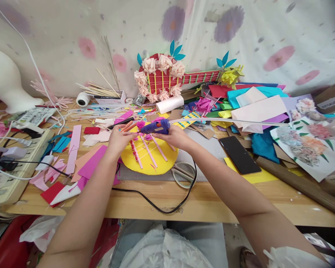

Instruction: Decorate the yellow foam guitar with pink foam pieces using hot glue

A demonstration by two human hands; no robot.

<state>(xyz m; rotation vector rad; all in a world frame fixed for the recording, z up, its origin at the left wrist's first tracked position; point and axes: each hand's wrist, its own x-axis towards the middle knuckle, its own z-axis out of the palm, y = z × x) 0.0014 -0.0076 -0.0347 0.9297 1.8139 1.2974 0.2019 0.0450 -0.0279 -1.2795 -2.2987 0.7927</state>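
Note:
My right hand (176, 137) is wrapped round a blue hot glue gun (155, 127), whose nozzle points left. A long translucent glue stick (229, 121) runs out of its back to the right. My left hand (118, 140) faces the nozzle with fingers and thumb drawn together; what they pinch is too small to make out. Beneath both hands lies a round yellow board (149, 163) with pink strips, thin white strings and small red pieces along its left side. Magenta paper flowers (147, 137) sit on its upper part, partly hidden by the gun.
Scissors (184, 174) and a black cord (153, 203) lie near the table's front edge. A phone (239, 154) rests to the right. Paper scraps (93, 162) cover the left. Behind stands a red paper guitar (162, 76) with pale flowers. A power strip (30, 163) is far left.

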